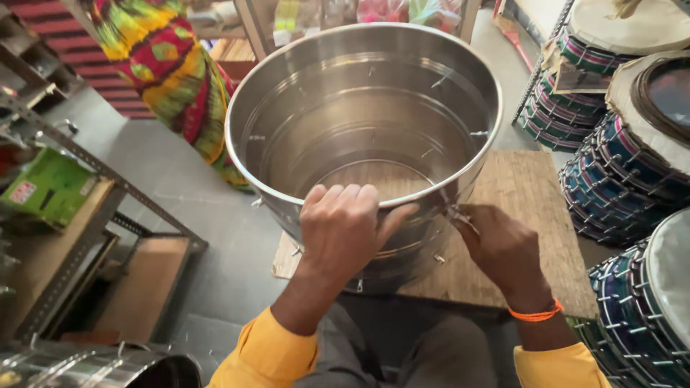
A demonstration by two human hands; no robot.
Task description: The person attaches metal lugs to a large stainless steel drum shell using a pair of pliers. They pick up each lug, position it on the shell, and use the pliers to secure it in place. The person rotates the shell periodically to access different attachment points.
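Note:
A large shiny steel drum shell (302, 93), open at both ends, stands on a woven mat (528, 194) in front of me. My left hand (343, 224) grips the shell's near rim, fingers curled over the edge and thumb along the outside. Just right of it, my right hand (503, 248) is closed around a small metal fitting (454, 213) on the shell's outer wall. An orange thread band sits on the right wrist. Small metal hooks stick out along the shell's side.
Stacks of finished drums with blue and coloured lacing (618, 165) crowd the right side. A metal rack with a green box (47, 188) stands at left, another steel shell (100, 366) lies at bottom left. A person in bright patterned cloth (169, 68) stands behind the shell.

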